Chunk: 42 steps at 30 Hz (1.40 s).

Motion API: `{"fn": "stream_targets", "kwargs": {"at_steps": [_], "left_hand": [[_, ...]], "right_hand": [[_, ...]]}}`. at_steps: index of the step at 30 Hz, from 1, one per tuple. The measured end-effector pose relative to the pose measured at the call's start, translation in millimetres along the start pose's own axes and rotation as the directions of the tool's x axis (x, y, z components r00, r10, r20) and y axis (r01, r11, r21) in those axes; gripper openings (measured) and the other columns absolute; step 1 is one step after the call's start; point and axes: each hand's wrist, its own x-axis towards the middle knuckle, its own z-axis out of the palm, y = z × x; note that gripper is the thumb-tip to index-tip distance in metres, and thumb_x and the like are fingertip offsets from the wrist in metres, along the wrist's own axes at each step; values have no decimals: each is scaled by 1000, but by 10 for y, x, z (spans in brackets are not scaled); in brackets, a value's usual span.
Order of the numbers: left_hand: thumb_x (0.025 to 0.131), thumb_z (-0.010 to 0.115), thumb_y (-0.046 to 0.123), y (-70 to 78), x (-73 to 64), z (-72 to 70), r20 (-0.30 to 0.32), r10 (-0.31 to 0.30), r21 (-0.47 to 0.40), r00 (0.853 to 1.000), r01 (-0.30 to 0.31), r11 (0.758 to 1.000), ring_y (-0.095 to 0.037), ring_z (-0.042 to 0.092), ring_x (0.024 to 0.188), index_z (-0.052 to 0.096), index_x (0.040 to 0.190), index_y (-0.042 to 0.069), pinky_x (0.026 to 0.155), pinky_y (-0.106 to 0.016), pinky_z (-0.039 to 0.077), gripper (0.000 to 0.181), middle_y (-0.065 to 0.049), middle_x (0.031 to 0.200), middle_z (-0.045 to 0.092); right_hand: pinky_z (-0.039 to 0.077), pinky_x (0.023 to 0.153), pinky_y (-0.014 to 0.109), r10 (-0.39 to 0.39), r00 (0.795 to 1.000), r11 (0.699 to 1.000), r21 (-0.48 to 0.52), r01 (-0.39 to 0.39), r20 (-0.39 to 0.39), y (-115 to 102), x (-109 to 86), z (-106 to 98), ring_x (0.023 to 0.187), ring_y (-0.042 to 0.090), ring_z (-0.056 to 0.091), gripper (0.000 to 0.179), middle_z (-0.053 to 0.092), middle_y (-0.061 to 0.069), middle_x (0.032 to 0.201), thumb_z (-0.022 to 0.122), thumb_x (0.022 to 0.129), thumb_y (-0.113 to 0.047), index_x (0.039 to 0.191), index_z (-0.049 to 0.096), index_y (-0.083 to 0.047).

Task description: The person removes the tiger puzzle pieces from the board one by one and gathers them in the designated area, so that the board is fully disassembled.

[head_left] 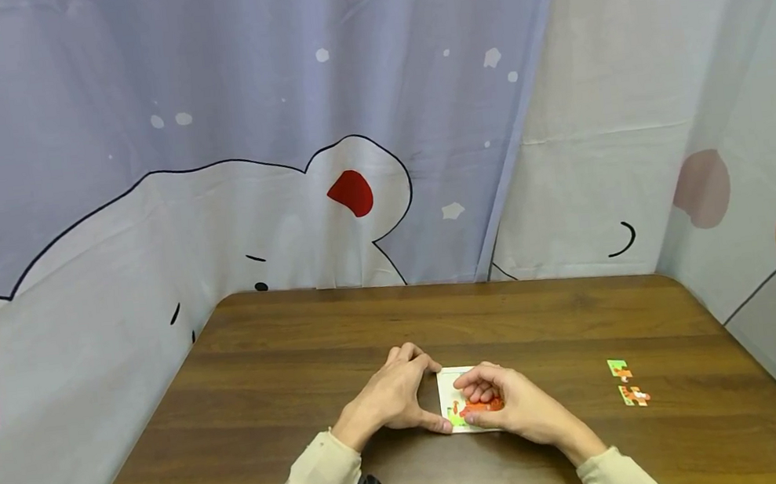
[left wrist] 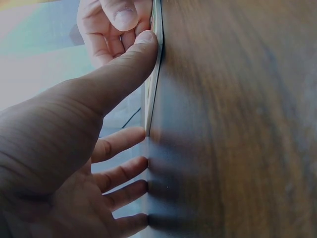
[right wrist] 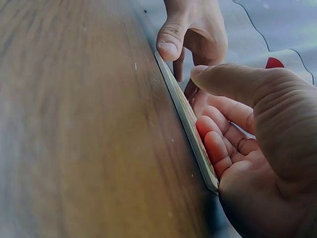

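Observation:
A small white-framed puzzle board (head_left: 449, 384) lies flat on the table, with orange-red and green picture pieces (head_left: 458, 416) in its lower part. My left hand (head_left: 393, 395) holds the board's left side, the thumb at its near corner and the index fingertip at the far one. The other left fingers (left wrist: 124, 173) touch the tabletop. My right hand (head_left: 518, 402) is over the board's right part, fingers loosely bent and curled fingertips (right wrist: 215, 146) right at its surface. Its thumb (right wrist: 233, 79) stands away from those fingers, and no piece shows between them. The right hand covers part of the picture.
Two loose jigsaw pieces, a green-and-orange one (head_left: 619, 370) and an orange-and-white one (head_left: 634, 396), lie to the right of my right hand. The brown wooden table (head_left: 287, 363) ends at a printed curtain (head_left: 272, 222) behind and at both sides.

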Motion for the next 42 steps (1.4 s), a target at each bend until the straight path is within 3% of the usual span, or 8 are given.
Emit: {"fn": "stream_targets", "kwargs": {"at_steps": [16, 29, 42], "left_hand": [[72, 103, 61, 8, 19, -27, 7, 7, -4, 1000, -7, 1000, -24, 53, 126, 70, 142, 13, 107, -39, 55, 91, -7, 142, 59], [72, 103, 61, -4, 6, -13, 13, 9, -7, 1000, -9, 1000, -24, 54, 127, 70, 142, 13, 109, -40, 54, 91, -6, 143, 59], [72, 103, 61, 1, 4, -20, 16, 5, -10, 1000, -5, 1000, -25, 54, 126, 70, 143, 13, 107, -40, 54, 91, -7, 143, 59]], "right_hand": [[55, 88, 28, -91, 996, 964, -253, 82, -24, -49, 1, 15, 97, 16, 65, 47, 70, -1, 107, 97, 86, -13, 128, 76, -12], [55, 88, 28, -94, 995, 968, -236, 88, -16, -43, -5, 17, 97, 18, 66, 39, 70, -2, 108, 98, 88, -22, 122, 78, -16], [54, 85, 27, -53, 999, 964, -260, 52, 2, -86, 23, 30, 95, 14, 64, 33, 68, -1, 106, 97, 89, -19, 118, 82, -16]]}}
